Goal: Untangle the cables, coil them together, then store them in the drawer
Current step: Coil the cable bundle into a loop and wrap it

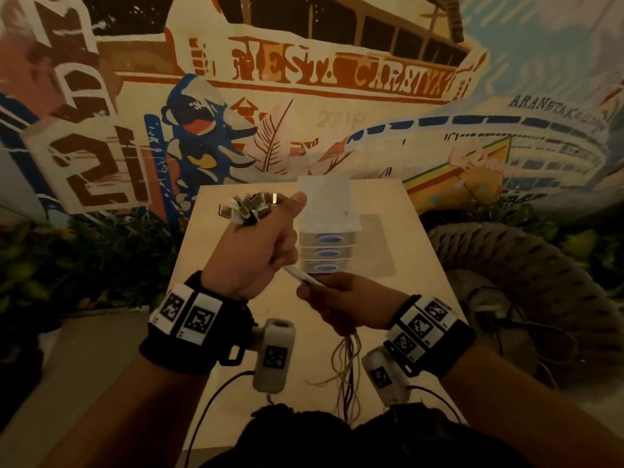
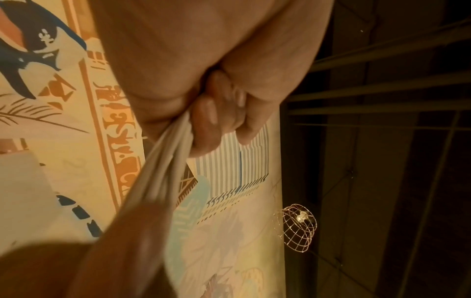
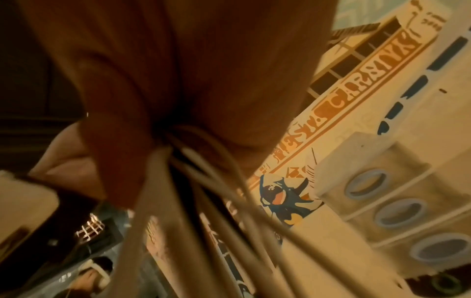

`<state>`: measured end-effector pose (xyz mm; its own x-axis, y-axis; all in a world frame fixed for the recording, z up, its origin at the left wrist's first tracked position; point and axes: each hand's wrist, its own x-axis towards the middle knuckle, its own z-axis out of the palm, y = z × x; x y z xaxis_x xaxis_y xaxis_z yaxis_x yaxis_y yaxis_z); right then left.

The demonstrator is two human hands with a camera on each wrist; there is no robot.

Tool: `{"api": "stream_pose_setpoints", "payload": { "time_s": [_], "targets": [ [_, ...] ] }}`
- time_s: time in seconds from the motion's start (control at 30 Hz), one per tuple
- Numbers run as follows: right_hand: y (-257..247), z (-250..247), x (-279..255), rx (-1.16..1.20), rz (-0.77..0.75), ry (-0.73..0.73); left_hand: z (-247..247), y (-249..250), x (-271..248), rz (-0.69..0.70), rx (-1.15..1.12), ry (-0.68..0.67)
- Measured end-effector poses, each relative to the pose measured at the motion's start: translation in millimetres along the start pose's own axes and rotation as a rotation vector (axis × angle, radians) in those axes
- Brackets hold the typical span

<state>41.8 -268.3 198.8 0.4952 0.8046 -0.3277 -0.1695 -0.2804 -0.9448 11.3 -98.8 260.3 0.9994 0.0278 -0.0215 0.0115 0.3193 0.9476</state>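
My left hand (image 1: 256, 244) is a raised fist that grips a bundle of cables just below their plugs. The metal plugs (image 1: 251, 206) fan out above the fist. The white cables (image 1: 304, 276) run from the fist down to my right hand (image 1: 341, 304), which grips the same bundle lower down. Below it the loose cable ends (image 1: 347, 369) hang toward the table. In the left wrist view the white strands (image 2: 163, 167) leave the curled fingers (image 2: 206, 113). From the right wrist I see light and dark strands (image 3: 193, 181) spilling from my palm. The small drawer unit (image 1: 326, 251) stands just behind both hands, its three drawers closed.
The drawer unit sits on a light wooden table (image 1: 422, 271) pushed against a painted mural wall. A woven wicker chair (image 1: 526, 271) stands to the right, and green plants (image 1: 84, 258) lie to the left. Thin black sensor leads (image 1: 216, 396) trail from my wrist bands.
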Motion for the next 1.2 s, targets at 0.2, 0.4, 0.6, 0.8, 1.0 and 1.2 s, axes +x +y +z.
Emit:
{"api": "stream_pose_setpoints", "payload": {
  "time_s": [0.2, 0.4, 0.6, 0.8, 1.0, 1.2],
  "targets": [
    [54.3, -6.6, -6.7, 0.156, 0.232, -0.031, -12.4, 12.4, 2.4, 0.052, -0.043, 0.059],
    [95.3, -7.0, -36.0, -0.341, 0.368, 0.056, -34.3, 21.7, 3.4, 0.06, -0.027, 0.187],
    [131.8, -11.1, -60.5, -0.358, 0.434, 0.1, -42.9, 23.0, 10.6, 0.033, 0.001, 0.182],
    [171.5, -15.0, -75.8, -0.464, 0.46, 0.147, -48.5, 37.1, 16.6, 0.067, 0.01, 0.15],
    [201.6, -16.3, -84.4, -0.459, 0.507, 0.185, -30.7, 16.8, 13.6, 0.04, 0.024, 0.13],
    [185.5, -24.5, -108.3, -0.471, 0.376, 0.075, 2.7, 15.6, 3.9, 0.061, -0.015, -0.071]
  ]
}}
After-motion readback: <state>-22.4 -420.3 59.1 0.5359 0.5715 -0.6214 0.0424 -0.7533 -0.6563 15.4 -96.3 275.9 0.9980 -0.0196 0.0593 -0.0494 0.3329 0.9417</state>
